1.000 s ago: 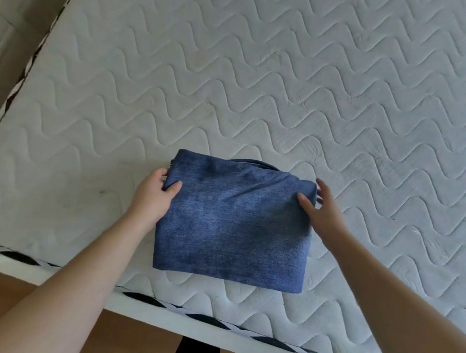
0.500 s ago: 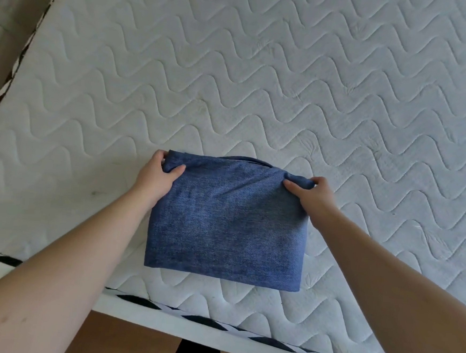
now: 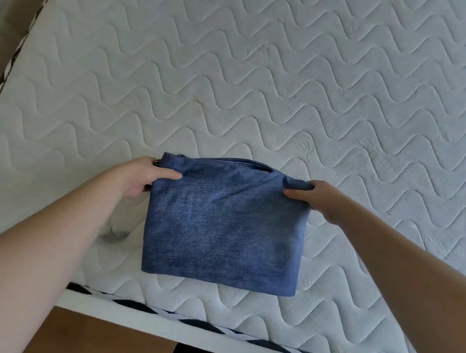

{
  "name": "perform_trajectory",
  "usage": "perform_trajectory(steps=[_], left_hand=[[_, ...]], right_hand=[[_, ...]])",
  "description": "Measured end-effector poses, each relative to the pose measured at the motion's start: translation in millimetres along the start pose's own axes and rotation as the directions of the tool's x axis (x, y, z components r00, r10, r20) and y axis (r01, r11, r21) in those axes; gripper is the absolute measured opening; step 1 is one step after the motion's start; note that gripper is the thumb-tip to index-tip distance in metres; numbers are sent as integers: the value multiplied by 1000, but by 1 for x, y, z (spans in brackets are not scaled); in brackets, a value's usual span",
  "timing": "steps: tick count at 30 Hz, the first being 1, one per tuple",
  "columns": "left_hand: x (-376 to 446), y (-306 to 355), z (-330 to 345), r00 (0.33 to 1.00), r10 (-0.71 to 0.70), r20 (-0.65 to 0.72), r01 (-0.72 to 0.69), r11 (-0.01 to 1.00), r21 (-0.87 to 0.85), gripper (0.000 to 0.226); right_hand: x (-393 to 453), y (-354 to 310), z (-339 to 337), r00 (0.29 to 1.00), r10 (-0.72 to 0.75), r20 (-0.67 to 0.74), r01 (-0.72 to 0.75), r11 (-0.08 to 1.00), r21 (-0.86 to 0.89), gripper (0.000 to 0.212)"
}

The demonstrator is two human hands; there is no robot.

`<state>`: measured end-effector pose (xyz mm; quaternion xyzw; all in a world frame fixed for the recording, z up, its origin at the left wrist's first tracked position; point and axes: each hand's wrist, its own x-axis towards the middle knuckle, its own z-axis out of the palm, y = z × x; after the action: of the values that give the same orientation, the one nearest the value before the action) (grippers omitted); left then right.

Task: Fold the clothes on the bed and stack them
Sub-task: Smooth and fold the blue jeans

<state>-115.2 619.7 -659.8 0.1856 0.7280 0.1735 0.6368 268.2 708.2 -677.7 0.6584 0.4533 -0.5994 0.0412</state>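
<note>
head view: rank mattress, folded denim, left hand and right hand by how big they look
1. mattress, largest by far
2. folded denim
3. left hand and right hand, which look alike, so unranked

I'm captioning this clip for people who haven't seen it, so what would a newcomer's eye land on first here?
First, the folded blue denim garment, a compact rectangle lying near the front edge of the white quilted mattress. Next, the two bare hands on its far corners: the left hand and the right hand each pinch the cloth with thumb on top. The wavy stitching fills the rest of the view.
</note>
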Motion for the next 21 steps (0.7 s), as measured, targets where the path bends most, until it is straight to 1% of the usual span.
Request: perform_trajectory(steps=[2, 4, 8, 11, 12, 14, 16, 18, 21], left_hand=[[-9, 4, 4, 999, 29, 20, -29, 1000, -9, 35], [-21, 13, 7, 995, 90, 41, -91, 996, 20, 39], [-51, 44, 10, 960, 268, 86, -274, 959, 74, 43], [-77, 78, 16, 885, 455, 96, -464, 877, 125, 55], [-86, 90, 18, 848, 518, 108, -529, 833, 159, 59], [-99, 115, 19, 759, 641, 118, -647, 719, 254, 59], [-107, 138, 21, 639, 762, 106, -730, 557, 395, 57], [-110, 151, 27, 510, 854, 103, -773, 402, 491, 55], [-104, 151, 39, 324, 938, 125, -779, 190, 597, 47]], right_hand=[[-8, 1, -10, 997, -44, 58, 43, 999, 10, 52], [-20, 1, -21, 993, -101, 60, 101, 995, -2, 41], [-56, -5, -48, 981, -194, -12, 195, 981, 1, 34], [-90, -21, -73, 953, -288, -98, 288, 957, -12, 34], [-102, -29, -82, 934, -329, -139, 326, 944, -43, 35], [-120, -45, -99, 873, -423, -242, 407, 906, -117, 35], [-130, -58, -113, 781, -517, -350, 481, 856, -190, 36], [-134, -64, -122, 680, -583, -445, 525, 811, -260, 39], [-128, -55, -122, 545, -631, -552, 524, 770, -364, 46]])
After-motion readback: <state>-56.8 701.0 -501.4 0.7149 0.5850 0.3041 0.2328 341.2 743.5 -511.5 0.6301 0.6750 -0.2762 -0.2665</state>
